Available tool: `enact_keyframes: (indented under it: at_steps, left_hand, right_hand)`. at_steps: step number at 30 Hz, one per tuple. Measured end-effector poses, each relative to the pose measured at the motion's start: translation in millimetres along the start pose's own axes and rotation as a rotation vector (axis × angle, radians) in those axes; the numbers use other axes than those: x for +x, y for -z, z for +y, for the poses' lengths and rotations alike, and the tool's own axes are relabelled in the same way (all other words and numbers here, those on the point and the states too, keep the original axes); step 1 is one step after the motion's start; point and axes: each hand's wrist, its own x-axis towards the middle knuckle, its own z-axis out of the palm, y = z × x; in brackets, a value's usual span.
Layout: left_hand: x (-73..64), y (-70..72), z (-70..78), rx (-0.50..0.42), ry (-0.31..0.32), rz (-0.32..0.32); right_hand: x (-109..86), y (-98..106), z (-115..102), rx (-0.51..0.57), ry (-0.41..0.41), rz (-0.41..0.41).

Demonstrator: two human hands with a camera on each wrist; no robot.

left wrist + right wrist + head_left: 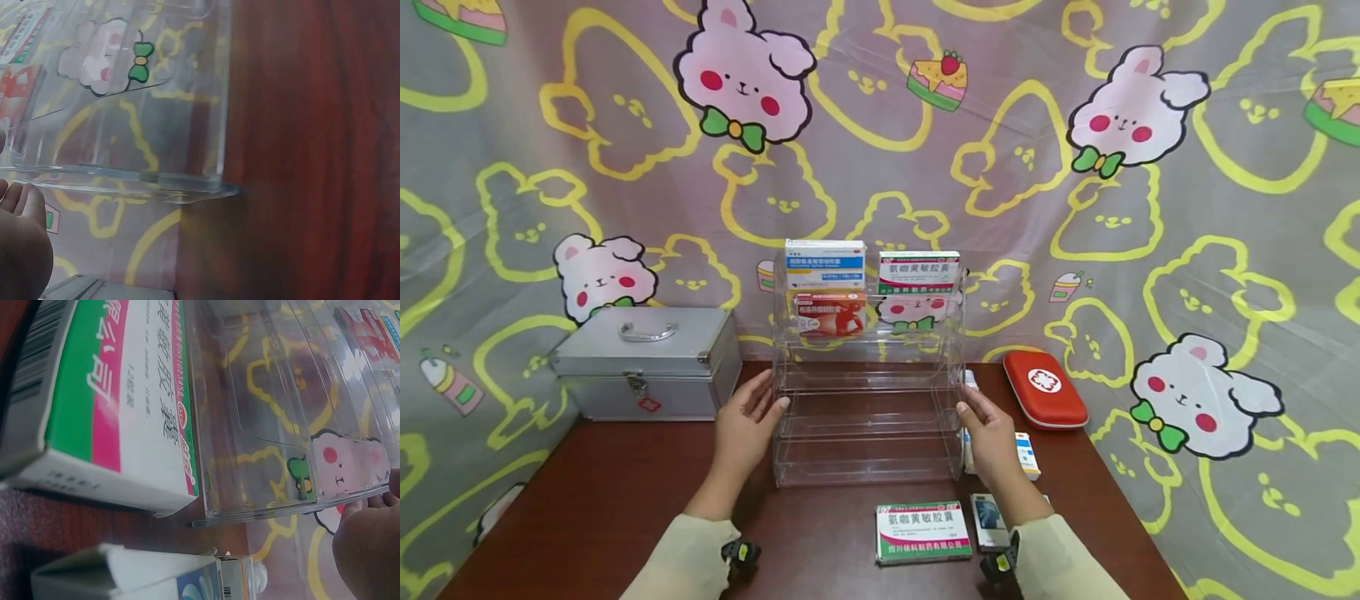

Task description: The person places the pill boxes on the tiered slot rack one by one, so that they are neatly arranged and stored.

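A clear plastic tiered display rack (868, 472) stands upright on the table. My left hand (747, 421) holds its left side, and my right hand (992, 429) holds the right side. In both wrist views the thumb and fingers lie on either side of the rack's side panel (150, 181). A blue-and-white medicine box (825, 265) and a green-and-white medicine box (919, 272) sit on the top tier. Below the blue one is a red medicine box (831, 314). The lower tiers hold nothing.
Another green-and-white medicine box (922, 533) lies before the rack, with a small dark-fronted box (990, 523) beside it. White-and-blue boxes (1027, 455) lie partly behind my right hand. A silver case (643, 367) stands left; a red zip pouch (1045, 389) lies right. Patterned curtain surrounds the table.
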Motion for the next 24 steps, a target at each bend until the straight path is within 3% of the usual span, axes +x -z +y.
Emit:
enact_keyframes:
  at_steps: [11,19,24]
  left_hand:
    - [-5.5,-4.9,-11.1,-0.07,0.154,0.002]
    - [-9.8,-6.4,-14.7,-0.061,0.13,-0.002]
    - [-12.3,-9.0,-13.4,-0.065,0.121,0.015]
  right_hand:
    - [-0.1,0.0,2.8,0.017,0.025,0.003]
    - [1.8,6.6,2.4,-0.015,0.068,-0.022]
    - [5.8,24.5,-3.5,-0.077,0.04,-0.071]
